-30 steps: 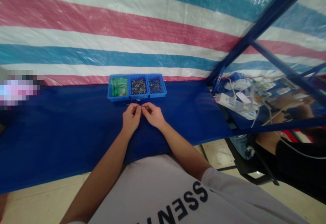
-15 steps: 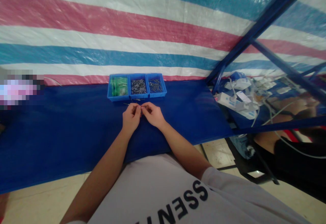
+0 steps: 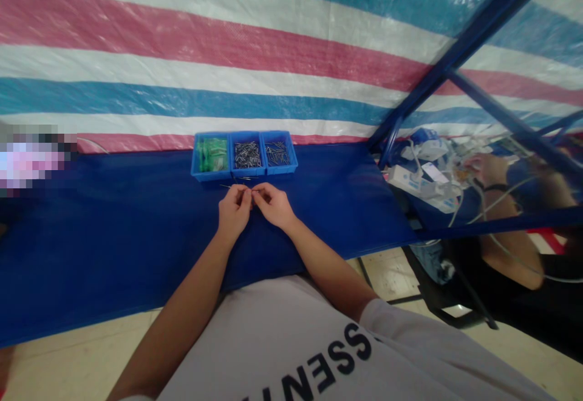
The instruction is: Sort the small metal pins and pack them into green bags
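My left hand (image 3: 234, 208) and my right hand (image 3: 274, 205) meet fingertip to fingertip above the blue table, both closed in a pinch. Whatever sits between the fingertips is too small to name. A thin dark rod (image 3: 225, 186) pokes out to the left behind my left hand; whether the hand holds it I cannot tell. Just beyond the hands stand three joined blue bins. Green plastic packets (image 3: 213, 154) fill the left bin, small metal parts (image 3: 247, 154) the middle one, and thin dark metal pins or screws (image 3: 277, 154) the right one. Thin metal pieces (image 3: 246, 178) lie before the bins.
A striped plastic sheet (image 3: 182, 42) hangs behind the blue table (image 3: 113, 231). At right, a blue metal frame (image 3: 455, 54) borders another table with white boxes (image 3: 421, 188), cables and plastic bags. A co-worker's hand (image 3: 492, 171) works there.
My two hands have stayed almost still at the same spot. On the right, the co-worker's arm has moved, and a hand now reaches among the items on the other table.
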`<state>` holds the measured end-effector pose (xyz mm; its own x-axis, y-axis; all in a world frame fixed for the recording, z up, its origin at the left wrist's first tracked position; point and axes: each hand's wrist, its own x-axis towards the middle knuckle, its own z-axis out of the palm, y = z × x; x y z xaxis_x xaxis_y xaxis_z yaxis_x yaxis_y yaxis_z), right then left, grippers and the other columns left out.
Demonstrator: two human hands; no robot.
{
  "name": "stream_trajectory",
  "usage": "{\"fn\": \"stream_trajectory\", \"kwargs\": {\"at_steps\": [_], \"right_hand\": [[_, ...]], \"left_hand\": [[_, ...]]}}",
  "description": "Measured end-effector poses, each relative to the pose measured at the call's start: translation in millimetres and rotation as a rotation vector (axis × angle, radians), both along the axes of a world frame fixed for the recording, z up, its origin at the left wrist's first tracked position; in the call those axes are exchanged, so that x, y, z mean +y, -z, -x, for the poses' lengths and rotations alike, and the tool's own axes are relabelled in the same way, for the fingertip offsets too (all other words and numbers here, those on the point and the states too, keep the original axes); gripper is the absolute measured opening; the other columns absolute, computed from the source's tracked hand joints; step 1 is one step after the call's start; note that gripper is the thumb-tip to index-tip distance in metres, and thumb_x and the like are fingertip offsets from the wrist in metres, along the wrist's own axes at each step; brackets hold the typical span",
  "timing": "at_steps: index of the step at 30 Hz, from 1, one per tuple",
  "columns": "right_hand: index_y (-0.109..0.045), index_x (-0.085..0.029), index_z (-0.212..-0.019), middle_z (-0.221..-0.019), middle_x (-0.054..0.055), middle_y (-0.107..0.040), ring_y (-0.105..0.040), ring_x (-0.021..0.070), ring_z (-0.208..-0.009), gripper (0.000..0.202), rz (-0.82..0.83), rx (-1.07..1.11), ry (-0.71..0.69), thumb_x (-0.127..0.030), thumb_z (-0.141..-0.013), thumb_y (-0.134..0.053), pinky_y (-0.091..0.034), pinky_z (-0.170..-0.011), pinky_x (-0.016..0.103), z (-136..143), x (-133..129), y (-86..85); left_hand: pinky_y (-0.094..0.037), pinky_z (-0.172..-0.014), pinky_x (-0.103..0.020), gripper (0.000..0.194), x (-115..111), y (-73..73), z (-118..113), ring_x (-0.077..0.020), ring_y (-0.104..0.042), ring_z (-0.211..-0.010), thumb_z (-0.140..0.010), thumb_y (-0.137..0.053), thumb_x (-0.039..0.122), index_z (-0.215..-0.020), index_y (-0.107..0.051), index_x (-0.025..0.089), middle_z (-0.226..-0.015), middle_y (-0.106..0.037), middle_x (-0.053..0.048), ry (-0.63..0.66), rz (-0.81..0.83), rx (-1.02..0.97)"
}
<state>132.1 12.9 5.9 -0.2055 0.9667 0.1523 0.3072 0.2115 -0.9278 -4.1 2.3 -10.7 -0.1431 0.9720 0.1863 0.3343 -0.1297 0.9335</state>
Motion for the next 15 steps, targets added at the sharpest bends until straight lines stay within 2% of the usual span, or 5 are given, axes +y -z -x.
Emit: {"fn": "stream_trajectory", "kwargs": {"at_steps": [15], "right_hand": [[-0.064, -0.019, -0.094, -0.071, -0.001, -0.063, -0.059, 0.0126, -0.063, 0.021, -0.007, -0.004, 0.004, -0.037, -0.088, -0.053, -0.047, -0.064, 0.024, -0.2, 0.2, 0.8]], "left_hand": [[-0.042, -0.054, -0.024, 0.019, 0.2, -0.1, 0.3, -0.0122, -0.055, -0.052, -0.087, -0.052, 0.039, -0.086, -0.057, 0.021, -0.059, -0.057, 0.003, -0.003, -0.004, 0.018]]}}
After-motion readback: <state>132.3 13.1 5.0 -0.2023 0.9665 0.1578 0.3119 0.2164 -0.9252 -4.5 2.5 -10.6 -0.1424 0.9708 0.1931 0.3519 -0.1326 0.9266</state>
